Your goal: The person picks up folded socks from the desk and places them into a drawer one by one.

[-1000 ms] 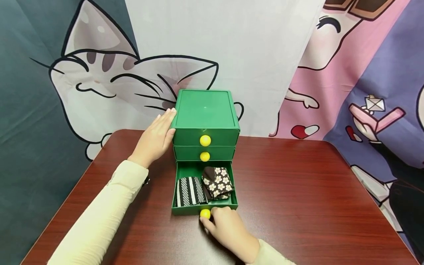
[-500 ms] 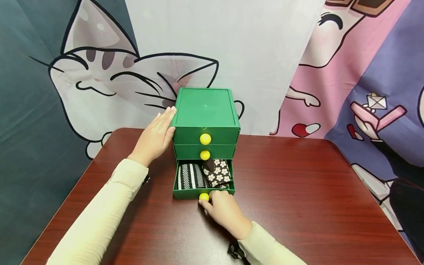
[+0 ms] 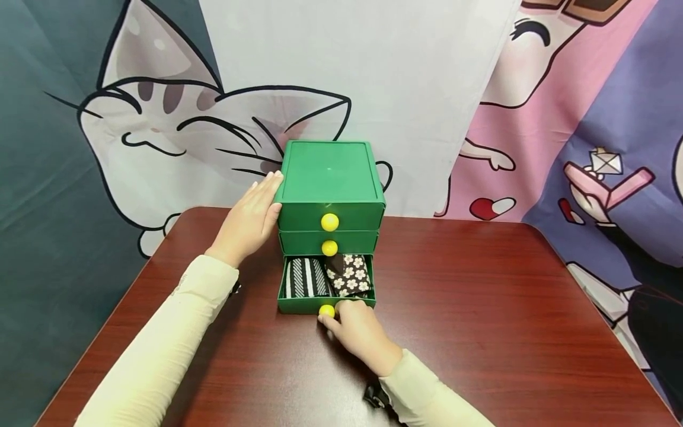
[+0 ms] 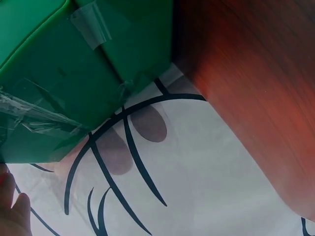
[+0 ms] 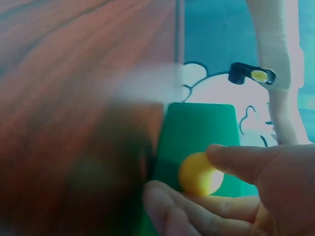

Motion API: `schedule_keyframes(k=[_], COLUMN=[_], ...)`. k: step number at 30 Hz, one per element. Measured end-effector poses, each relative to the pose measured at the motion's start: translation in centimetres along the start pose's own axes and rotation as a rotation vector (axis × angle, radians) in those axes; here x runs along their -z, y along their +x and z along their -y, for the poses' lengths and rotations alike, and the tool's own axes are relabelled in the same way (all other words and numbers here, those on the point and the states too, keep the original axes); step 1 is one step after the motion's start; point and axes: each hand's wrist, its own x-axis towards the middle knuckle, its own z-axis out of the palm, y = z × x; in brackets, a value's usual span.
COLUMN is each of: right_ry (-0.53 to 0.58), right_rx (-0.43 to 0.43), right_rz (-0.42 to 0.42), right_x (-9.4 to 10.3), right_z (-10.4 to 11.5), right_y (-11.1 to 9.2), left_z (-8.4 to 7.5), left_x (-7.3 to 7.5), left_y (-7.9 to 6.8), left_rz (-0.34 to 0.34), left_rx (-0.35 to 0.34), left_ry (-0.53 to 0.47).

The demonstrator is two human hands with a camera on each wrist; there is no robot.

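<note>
A green drawer cabinet (image 3: 328,172) with round yellow knobs stands on the table. Its bottom drawer (image 3: 301,306) is partly pulled out; the two drawers above are closed. Inside lie a folded black-and-white striped cloth (image 3: 306,277) and a dark one with white flowers (image 3: 349,276). My right hand (image 3: 365,335) pinches the bottom drawer's yellow knob (image 5: 199,173) between thumb and fingers. With fingers straight, my left hand (image 3: 249,219) rests flat against the cabinet's left side. In the left wrist view, clear tape shows on the green side wall (image 4: 54,93), and only fingertips appear at the lower left.
The reddish-brown wooden table (image 3: 480,320) spreads out on both sides of the cabinet. Behind it hangs a cartoon-printed cloth backdrop (image 3: 416,107). A black object (image 3: 658,332) stands beyond the table's right edge.
The bottom drawer has slid inward toward the cabinet, carrying both folded cloths with it. My right hand has moved forward with its knob. The left hand has stayed in place.
</note>
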Motion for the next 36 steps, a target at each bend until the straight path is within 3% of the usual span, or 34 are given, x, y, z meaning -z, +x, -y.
schedule_keyframes(k=[3,9,11,15,22,25,27,30,36], right_ry=[0.043,0.017,-0.035,-0.131,-0.303,-0.326,-0.304,-0.244,-0.184], right_rx=[0.039,0.238,0.291,0.299,0.218,0.176,0.161,0.185,0.362], right_rz=[-0.051,-0.363,-0.408,-0.339,-0.099,-0.038,-0.046,-0.139,-0.373], right_x=[1.0,2.7,2.8,2.4,1.5,1.4,1.4,1.4,1.5], right_z=[-0.2,-0.6,-1.0,-1.4,-1.3,-1.2,-1.2,-1.2,-0.9], right_y=[-0.2,0.8,1.6,3.0,4.2,4.4,4.4,3.7,1.2], left_z=[-0.1,0.0,0.1,0.2,0.3,0.2,0.2,0.1,0.1], left_x=[-0.1,0.0,-0.1,-0.3,-0.5,-0.4,-0.4,-0.4,-0.4], left_y=[0.0,-0.2,-0.2,-0.3,-0.4,-0.4,-0.4,-0.4,-0.2], left_rz=[0.001,-0.007,-0.010,-0.006,-0.006,-0.008,-0.007,-0.008,-0.015], left_rx=[0.001,0.007,0.009,0.010,0.011,0.015,0.017,0.017,0.013], left_ry=[0.001,-0.004,-0.010,-0.012,-0.006,-0.010,-0.014,-0.016,-0.007])
